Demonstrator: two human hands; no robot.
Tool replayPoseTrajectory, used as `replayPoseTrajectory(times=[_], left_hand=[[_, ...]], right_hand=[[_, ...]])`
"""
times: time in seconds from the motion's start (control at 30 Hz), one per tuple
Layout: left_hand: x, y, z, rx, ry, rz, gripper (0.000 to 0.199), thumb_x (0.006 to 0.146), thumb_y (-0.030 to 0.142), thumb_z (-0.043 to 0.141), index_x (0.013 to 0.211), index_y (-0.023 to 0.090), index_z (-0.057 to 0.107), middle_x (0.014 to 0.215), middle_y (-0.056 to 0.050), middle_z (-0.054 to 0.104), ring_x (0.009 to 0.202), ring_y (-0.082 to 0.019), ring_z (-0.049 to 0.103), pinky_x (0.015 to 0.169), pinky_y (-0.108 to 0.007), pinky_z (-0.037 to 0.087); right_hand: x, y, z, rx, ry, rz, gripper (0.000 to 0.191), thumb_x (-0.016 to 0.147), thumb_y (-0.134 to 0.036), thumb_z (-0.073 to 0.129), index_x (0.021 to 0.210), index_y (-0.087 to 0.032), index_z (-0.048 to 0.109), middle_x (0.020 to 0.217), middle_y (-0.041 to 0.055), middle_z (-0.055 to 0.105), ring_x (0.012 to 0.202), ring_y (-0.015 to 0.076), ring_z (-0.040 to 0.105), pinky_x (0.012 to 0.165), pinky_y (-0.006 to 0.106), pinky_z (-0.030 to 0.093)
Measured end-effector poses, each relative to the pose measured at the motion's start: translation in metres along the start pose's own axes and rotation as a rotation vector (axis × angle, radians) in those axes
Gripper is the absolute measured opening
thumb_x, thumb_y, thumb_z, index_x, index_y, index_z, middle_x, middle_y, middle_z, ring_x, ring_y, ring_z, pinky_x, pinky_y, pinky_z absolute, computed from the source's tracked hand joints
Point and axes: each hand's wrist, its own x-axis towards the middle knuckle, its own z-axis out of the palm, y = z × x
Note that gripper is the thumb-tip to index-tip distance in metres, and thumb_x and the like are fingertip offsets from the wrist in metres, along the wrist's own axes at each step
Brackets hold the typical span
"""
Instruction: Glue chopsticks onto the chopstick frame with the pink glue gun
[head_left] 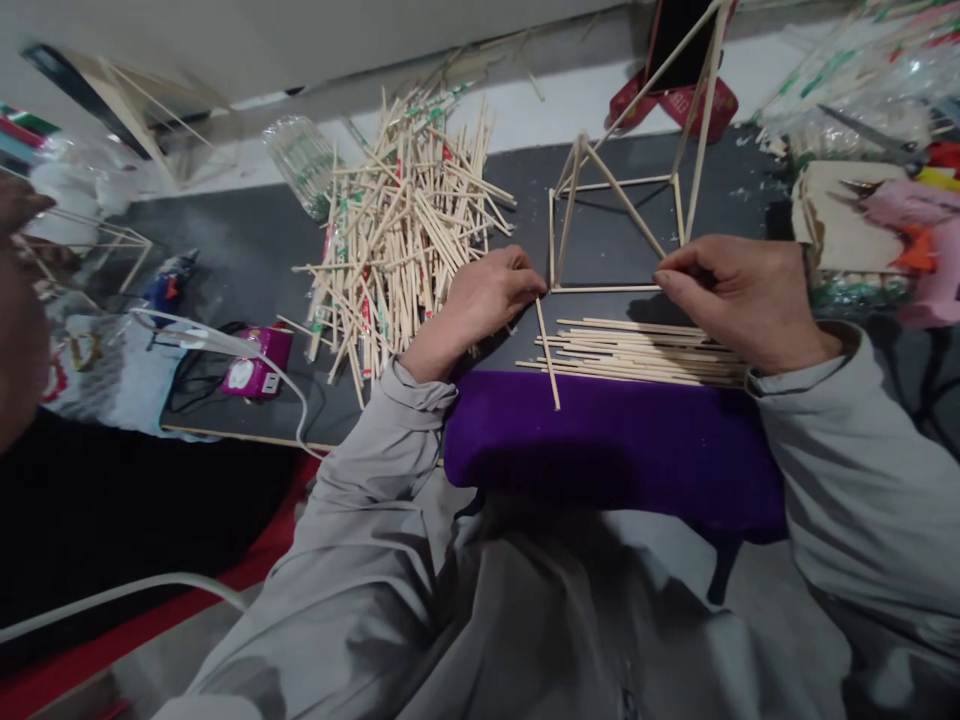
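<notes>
A house-shaped wooden stick frame stands on the dark tabletop in front of me. My right hand pinches it at its front right, where a slanted stick meets the base. The closed fingertips of my left hand are at its front left corner. One loose wooden stick runs from beside those fingertips down over the purple cloth; whether the fingers also grip it is unclear. A row of loose sticks lies between the frame and the cloth.
A big heap of sticks lies left of the frame, by a wrapped bundle. Farther left are a magenta power adapter, a blue glue gun and another person. Plastic bags and a pink tool crowd the right.
</notes>
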Motion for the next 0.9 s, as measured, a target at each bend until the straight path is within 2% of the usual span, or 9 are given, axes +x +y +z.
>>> replayPoseTrajectory(times=[0.1,0.2,0.3,0.4,0.47,0.53,0.63,0.73,0.9], left_hand=[[0.0,-0.001,-0.004,0.049,-0.009,0.063,0.024,0.099,0.031,0.055,0.1,0.024,0.078,0.105,-0.006,0.07,0.092,-0.022,0.064,0.066,-0.031,0.04],[-0.003,0.001,-0.012,0.077,-0.065,0.119,0.028,0.102,0.029,0.049,0.1,0.022,0.076,0.107,-0.007,0.072,0.095,-0.022,0.064,0.067,-0.031,0.04],[-0.009,0.008,-0.021,0.104,-0.079,0.094,0.03,0.103,0.028,0.045,0.101,0.018,0.074,0.1,-0.01,0.072,0.091,-0.023,0.064,0.066,-0.032,0.039],[-0.016,0.016,-0.028,0.095,-0.056,0.034,0.026,0.1,0.027,0.048,0.102,0.015,0.071,0.094,-0.01,0.072,0.084,-0.023,0.065,0.063,-0.033,0.037],[-0.019,0.021,-0.031,0.031,-0.058,0.021,0.021,0.097,0.025,0.052,0.103,0.017,0.07,0.094,-0.009,0.072,0.083,-0.022,0.065,0.065,-0.032,0.039],[-0.021,0.026,-0.032,-0.061,-0.033,0.02,0.017,0.096,0.023,0.054,0.101,0.017,0.069,0.094,-0.007,0.072,0.084,-0.02,0.065,0.069,-0.03,0.042],[-0.023,0.033,-0.031,-0.222,0.012,0.02,0.016,0.097,0.022,0.053,0.101,0.017,0.068,0.097,-0.007,0.072,0.085,-0.017,0.065,0.074,-0.029,0.045],[-0.026,0.038,-0.03,-0.349,0.044,-0.038,0.015,0.097,0.023,0.057,0.1,0.017,0.069,0.096,-0.006,0.073,0.083,-0.016,0.066,0.075,-0.027,0.046],[-0.03,0.045,-0.03,-0.458,0.129,-0.123,0.012,0.094,0.025,0.064,0.091,0.018,0.072,0.088,-0.004,0.074,0.078,-0.014,0.065,0.072,-0.026,0.046]], right_hand=[[-0.001,-0.002,-0.003,0.0,-0.004,-0.018,0.02,0.093,-0.029,0.054,0.093,-0.021,0.073,0.091,0.0081,0.076,0.078,0.0229,0.069,0.069,0.035,0.05],[-0.002,-0.004,-0.004,0.037,0.002,-0.035,0.021,0.093,-0.028,0.055,0.092,-0.02,0.074,0.089,0.0086,0.076,0.079,0.0228,0.069,0.07,0.035,0.05],[-0.004,-0.011,-0.004,0.12,-0.042,-0.048,0.022,0.095,-0.032,0.053,0.091,-0.023,0.073,0.088,0.0056,0.075,0.078,0.0214,0.068,0.071,0.035,0.05],[-0.006,-0.022,-0.001,0.195,-0.212,-0.121,0.026,0.094,-0.041,0.055,0.09,-0.023,0.073,0.088,0.0045,0.075,0.077,0.0201,0.068,0.069,0.033,0.048],[-0.008,-0.028,0.003,0.138,-0.333,-0.179,0.031,0.094,-0.045,0.053,0.093,-0.022,0.073,0.09,0.0064,0.074,0.077,0.0212,0.068,0.066,0.032,0.044],[-0.011,-0.031,0.007,0.022,-0.368,-0.226,0.034,0.097,-0.044,0.047,0.094,-0.021,0.072,0.089,0.0078,0.073,0.077,0.0224,0.067,0.063,0.032,0.04],[-0.015,-0.027,0.011,-0.117,-0.303,-0.249,0.036,0.101,-0.038,0.039,0.09,-0.022,0.069,0.085,0.0073,0.071,0.074,0.0215,0.064,0.061,0.032,0.035],[-0.018,-0.021,0.013,-0.182,-0.219,-0.235,0.033,0.1,-0.038,0.038,0.09,-0.023,0.066,0.082,0.0059,0.07,0.067,0.0199,0.059,0.058,0.031,0.03],[-0.018,-0.017,0.012,-0.2,-0.202,-0.245,0.034,0.099,-0.042,0.038,0.091,-0.022,0.065,0.073,0.0052,0.067,0.058,0.0189,0.053,0.055,0.031,0.025]])
